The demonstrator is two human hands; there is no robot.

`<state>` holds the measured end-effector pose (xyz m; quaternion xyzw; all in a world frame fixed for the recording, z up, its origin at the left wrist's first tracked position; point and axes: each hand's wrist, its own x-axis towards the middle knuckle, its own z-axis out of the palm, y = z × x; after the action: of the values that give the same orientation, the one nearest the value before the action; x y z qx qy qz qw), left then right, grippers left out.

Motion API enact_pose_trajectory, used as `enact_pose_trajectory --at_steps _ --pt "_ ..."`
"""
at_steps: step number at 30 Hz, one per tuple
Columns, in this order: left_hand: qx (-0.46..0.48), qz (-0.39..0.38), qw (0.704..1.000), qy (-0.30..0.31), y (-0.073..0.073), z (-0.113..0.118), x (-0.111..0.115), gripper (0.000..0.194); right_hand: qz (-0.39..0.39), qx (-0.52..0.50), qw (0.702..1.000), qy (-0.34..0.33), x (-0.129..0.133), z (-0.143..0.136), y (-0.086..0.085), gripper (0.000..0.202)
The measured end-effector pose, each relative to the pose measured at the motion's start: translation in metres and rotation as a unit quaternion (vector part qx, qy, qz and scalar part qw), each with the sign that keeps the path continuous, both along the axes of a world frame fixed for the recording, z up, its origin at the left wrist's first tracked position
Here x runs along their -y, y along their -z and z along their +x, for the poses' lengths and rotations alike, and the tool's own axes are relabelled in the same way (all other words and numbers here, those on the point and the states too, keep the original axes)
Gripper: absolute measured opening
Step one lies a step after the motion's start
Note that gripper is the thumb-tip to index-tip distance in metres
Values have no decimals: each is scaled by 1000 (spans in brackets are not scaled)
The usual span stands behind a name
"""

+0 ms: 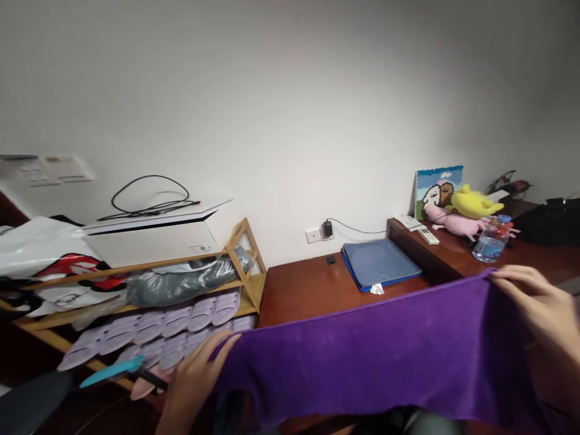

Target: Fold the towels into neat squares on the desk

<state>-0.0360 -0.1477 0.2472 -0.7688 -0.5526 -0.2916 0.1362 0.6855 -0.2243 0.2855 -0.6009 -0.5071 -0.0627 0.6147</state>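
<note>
Purple cloth (362,356) is hanging between the two hands in front of the reddish-brown desk (294,290), its long axis running left to right and rising rightward. The left hand (199,371) is pinching its upper left end, the right hand (539,305) its upper right corner — both are touching it, so neither is nearer. Beyond the right hand, a bottle (487,246) is showing a bluish label; at left, a white box (158,243) is bearing small print — neither is reading clearly.
</note>
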Motion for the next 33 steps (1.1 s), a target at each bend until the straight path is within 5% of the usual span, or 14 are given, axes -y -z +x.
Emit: enact_pose_trajectory --at_steps 4,7,10,15,19,22,28,33 --pt "-54 -67 996 27 -4 33 -78 35 -74 -22 996 -37 -97 -13 28 51" --pt "-75 -57 995 -13 18 71 -128 31 -125 17 992 -15 -158 -35 72 44" --pt "-75 -54 995 -39 72 101 -138 36 -208 76 974 46 -174 -72 133 40" --pt "-67 -123 988 -70 186 103 -93 46 -378 205 903 20 -132 -122 239 48" --pt "-72 -189 974 -102 234 82 -79 56 -433 261 863 15 -112 -128 283 57" --pt "-79 -186 973 -116 239 77 -83 56 -447 269 853 18 -116 -124 284 59" --pt "-85 -144 979 -116 216 81 -91 49 -440 276 855 1 -139 -105 264 59" --pt "-79 -130 985 -84 208 81 -116 48 -460 291 839 -9 -164 -92 277 61"
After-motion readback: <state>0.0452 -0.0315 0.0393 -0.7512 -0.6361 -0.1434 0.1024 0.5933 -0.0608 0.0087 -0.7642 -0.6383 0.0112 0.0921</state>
